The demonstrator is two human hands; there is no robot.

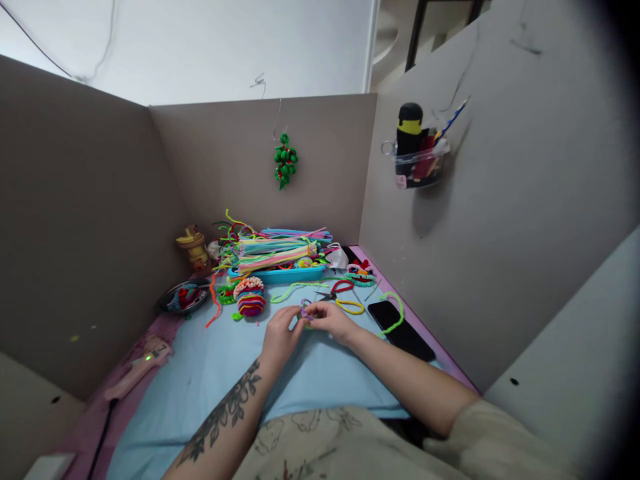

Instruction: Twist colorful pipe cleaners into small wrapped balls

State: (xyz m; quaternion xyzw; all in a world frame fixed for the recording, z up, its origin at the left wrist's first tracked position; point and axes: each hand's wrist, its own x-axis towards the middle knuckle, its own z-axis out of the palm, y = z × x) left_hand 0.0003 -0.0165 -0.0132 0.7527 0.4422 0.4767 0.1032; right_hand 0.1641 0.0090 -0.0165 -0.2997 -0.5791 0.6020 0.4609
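My left hand [280, 339] and my right hand [333, 321] meet over the light blue mat [210, 380]. Together they pinch a small purple pipe-cleaner piece [306, 311] with a bit of green in it. Both hands' fingertips close on it from either side. Just beyond the hands lie a loose green pipe cleaner [295, 289], red-handled scissors [337, 289] and a yellow pipe-cleaner loop [351, 307].
A teal tray [277, 273] heaped with coloured pipe cleaners stands at the back. A striped coiled piece [250, 298], a dark dish [184, 297], a pink glue gun [137, 370] and a black phone [400, 330] lie around. Cardboard walls enclose three sides.
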